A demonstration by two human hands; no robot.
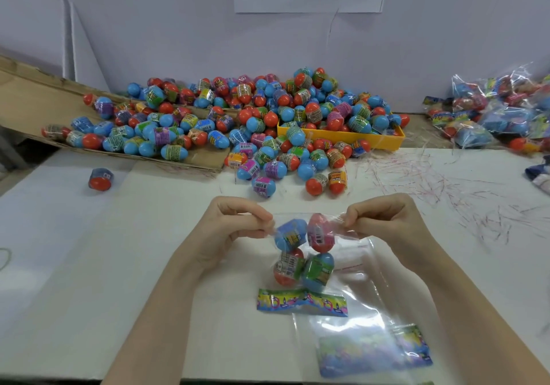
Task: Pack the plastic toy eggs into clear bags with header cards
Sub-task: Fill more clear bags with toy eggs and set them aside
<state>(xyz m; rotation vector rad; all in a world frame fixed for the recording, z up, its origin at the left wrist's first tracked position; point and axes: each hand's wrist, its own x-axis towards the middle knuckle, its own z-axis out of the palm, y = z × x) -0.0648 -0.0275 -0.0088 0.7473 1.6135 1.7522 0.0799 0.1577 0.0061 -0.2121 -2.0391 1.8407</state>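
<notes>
stray egg (101, 179): I see one alone near the table's left edge, red end toward me, well apart from the rest.
cardboard sheet (35, 102): slopes in from the far left corner, eggs lying on its lower end.
egg pile (238, 122): blue-and-red plastic toy eggs with printed bands, heaped along the far edge and spilling toward the middle of the white table (74, 265).
left hand (235, 230): fingers curled, pinching the left top corner of the clear bag (306, 253).
clear bag: held up between both hands over the near middle of the table; four eggs inside, two above two.
header card (302, 302): colourful printed strip at the bag's lower end, touching the table or just above it, I can't tell which.
right hand (384, 221): fingers curled, pinching the bag's right top corner.
empty bags (372, 340): clear bags with printed cards lying flat at the near edge, right of centre, blurred.
yellow tray (342, 136): at the far edge right of centre, full of eggs.
plastic strips (446, 188): thin reddish shreds scattered on the right half of the table.
packed bags (500, 110): filled bags heaped at the far right corner.
</notes>
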